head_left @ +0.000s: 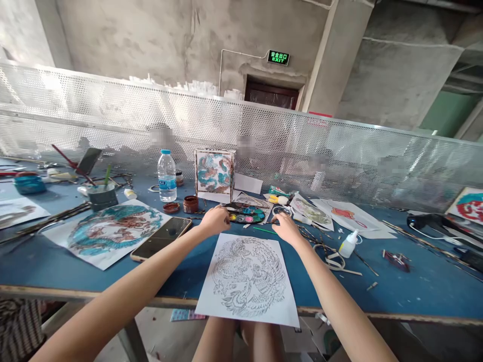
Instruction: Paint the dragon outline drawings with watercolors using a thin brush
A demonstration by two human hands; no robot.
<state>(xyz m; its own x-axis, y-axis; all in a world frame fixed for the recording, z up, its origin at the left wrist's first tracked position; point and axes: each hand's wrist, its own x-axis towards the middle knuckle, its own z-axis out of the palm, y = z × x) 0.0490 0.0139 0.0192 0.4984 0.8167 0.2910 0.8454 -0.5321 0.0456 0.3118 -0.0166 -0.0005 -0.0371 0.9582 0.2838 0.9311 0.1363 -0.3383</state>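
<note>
My left hand is at the left end of a dark paint palette with several coloured paints, its fingers curled over the edge. My right hand rests low over the table, fingers bent and a little apart, beside a round white ring-shaped thing. What its fingertips touch is partly hidden. A thin green stick lies between the hands. In front of me a white sheet with a round black line drawing overhangs the table's near edge.
Left are a phone, a painted sheet, a water bottle, a brown paint jar and a cup. A framed painting stands behind. Right are a glue bottle, twigs and paper sheets. A perforated metal screen rises behind.
</note>
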